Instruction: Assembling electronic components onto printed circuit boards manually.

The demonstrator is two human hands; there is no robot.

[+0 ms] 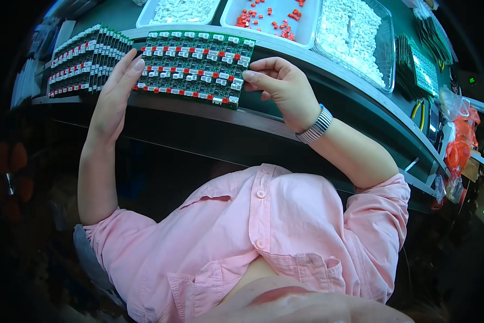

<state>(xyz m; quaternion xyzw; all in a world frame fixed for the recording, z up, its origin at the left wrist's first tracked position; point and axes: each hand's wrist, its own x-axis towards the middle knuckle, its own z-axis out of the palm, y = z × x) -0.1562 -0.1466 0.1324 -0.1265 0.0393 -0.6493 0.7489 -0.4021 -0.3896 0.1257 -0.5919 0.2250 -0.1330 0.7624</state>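
A green circuit board (191,63) with rows of white and red connectors is tilted up at the table's near edge, its populated face toward me. My right hand (279,86), with a metal-banded watch on the wrist, pinches the board's right edge between thumb and fingers. At the opposite edge, my left hand (118,81) has its thumb and fingers closed on the board; part of that grip is hidden. Just left of this hand stands a row of similar circuit boards (83,64), upright and packed close together.
Behind the board are a white tray of white parts (180,11), a white tray with red connectors (279,21) and a clear bin heaped with white pieces (352,40). More boards (417,67) stand at the right, near yellow-handled tools (418,113) and red plastic bags (460,142).
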